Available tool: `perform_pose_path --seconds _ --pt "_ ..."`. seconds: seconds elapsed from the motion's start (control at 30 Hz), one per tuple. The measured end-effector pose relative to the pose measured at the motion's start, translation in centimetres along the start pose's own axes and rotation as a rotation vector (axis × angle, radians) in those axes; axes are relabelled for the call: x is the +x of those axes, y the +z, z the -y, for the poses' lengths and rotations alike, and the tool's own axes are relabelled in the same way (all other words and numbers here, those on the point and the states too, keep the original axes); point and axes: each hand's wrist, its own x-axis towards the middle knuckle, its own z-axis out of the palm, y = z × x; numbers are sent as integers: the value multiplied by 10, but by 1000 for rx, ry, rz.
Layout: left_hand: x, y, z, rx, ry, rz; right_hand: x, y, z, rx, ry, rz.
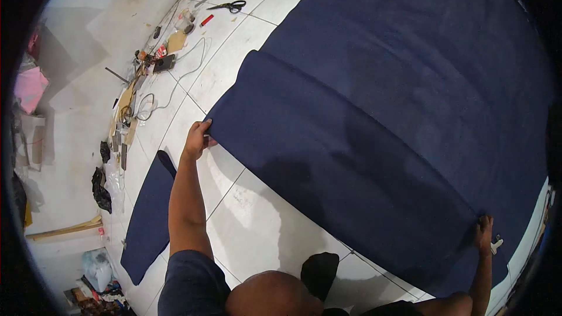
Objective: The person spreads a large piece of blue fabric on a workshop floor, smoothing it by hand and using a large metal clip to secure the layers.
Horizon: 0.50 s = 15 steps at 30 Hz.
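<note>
A large sheet of navy fabric (pixel 421 70) is spread over the tiled floor, with its near part folded over into a wide flap (pixel 328 158). My left hand (pixel 199 139) pinches the flap's left corner, thumb on top and fingers beneath. Far to the right, my right hand (pixel 484 233) is closed on the fabric at the right end of the fold line; its fingertips are partly hidden. Beside that hand lies a small whitish object (pixel 496 244) whose kind I cannot make out.
A smaller navy fabric piece (pixel 147 222) lies left of my left forearm. Along the wall are black scissors (pixel 229 6), a red lighter-like stick (pixel 206 20), a grey cable (pixel 187 74), black plastic bags (pixel 100 190) and scraps. A wooden strip (pixel 67 228) lies at the lower left.
</note>
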Motion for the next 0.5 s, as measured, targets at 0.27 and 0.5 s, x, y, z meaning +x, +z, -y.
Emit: perform_pose_path --seconds 0.27,0.5 --pt "13 -6 2 117 -45 145 -3 -5 -24 75 104 16" --pt "7 -11 16 7 -26 104 0 -18 7 134 189 107"
